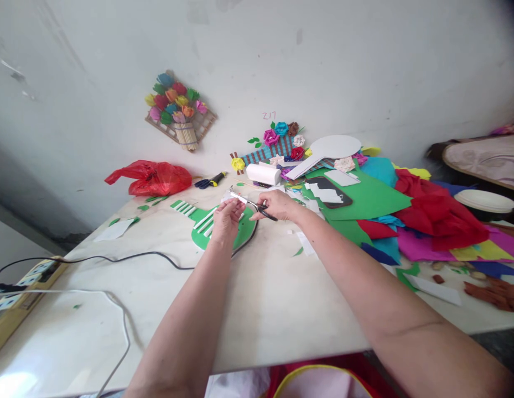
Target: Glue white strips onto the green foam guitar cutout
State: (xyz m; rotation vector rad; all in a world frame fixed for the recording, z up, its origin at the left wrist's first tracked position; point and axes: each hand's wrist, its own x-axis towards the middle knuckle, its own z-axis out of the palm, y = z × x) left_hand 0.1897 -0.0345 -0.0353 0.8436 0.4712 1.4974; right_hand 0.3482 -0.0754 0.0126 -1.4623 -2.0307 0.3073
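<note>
My right hand [277, 205] is closed around the handles of a pair of scissors [260, 208], whose blades point left toward my other hand. Between the fingers of my left hand [228, 217] is a small white piece of paper [239, 199], partly hidden, right at the blades. Under and behind my left hand lies a green guitar-shaped cutout [201, 243] with white strips [204, 222] across its neck and body. My left hand covers part of it.
A red plastic bag [155, 177] and pliers [217, 178] lie at the back left. Coloured paper [451, 215], a white paddle-shaped cutout [333, 148] and a white roll [263, 174] fill the back right. Cables run from a power strip [28, 293] at left.
</note>
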